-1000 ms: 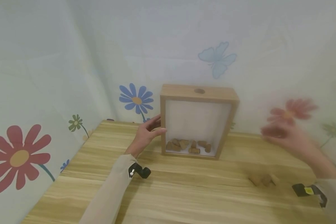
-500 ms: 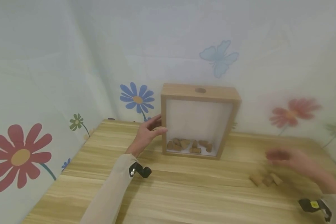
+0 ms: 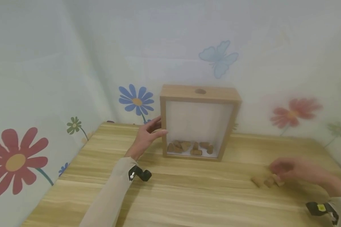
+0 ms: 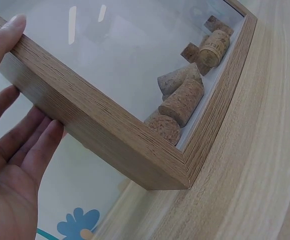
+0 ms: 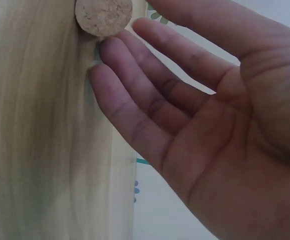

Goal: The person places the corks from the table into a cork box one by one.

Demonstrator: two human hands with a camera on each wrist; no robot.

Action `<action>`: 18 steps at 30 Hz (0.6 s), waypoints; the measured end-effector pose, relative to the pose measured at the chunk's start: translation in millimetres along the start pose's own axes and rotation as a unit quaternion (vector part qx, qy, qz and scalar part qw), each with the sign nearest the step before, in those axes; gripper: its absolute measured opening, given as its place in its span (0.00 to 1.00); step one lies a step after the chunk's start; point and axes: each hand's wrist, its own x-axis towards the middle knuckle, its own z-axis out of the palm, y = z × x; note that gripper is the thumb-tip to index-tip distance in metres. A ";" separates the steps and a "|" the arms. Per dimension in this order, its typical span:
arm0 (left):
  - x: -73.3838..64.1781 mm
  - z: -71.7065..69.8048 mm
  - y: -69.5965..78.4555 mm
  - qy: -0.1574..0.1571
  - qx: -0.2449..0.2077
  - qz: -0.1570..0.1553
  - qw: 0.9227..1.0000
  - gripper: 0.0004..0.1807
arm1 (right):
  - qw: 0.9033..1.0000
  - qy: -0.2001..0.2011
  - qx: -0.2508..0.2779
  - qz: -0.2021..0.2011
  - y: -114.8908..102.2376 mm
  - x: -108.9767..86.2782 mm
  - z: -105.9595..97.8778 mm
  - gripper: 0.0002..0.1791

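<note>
An upright wooden shadow box (image 3: 200,126) has a clear front and a round hole (image 3: 200,91) in its top. Several wine corks (image 4: 182,102) lie along its bottom inside. My left hand (image 3: 145,138) grips the box's left side, thumb on the front of the frame and fingers at the side and back. My right hand (image 3: 298,170) is low over the table at the right, beside a few loose corks (image 3: 268,181). In the right wrist view, its relaxed fingers (image 5: 125,107) lie close to one cork's round end (image 5: 104,16), with nothing held.
The wood-grain table (image 3: 187,195) reaches back to a pale curtain (image 3: 159,41) printed with flowers and a butterfly. Small camera mounts (image 3: 140,174) sit at both wrists.
My right hand has come down from above the table to beside the loose corks. The left hand keeps its place on the box, and the corks inside look the same.
</note>
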 end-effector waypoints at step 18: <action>1.2 0.1 -4.1 0.002 0.022 0.005 1.000 0.39 | 1.000 0.004 0.000 -0.006 4.6 1.4 2.0 0.14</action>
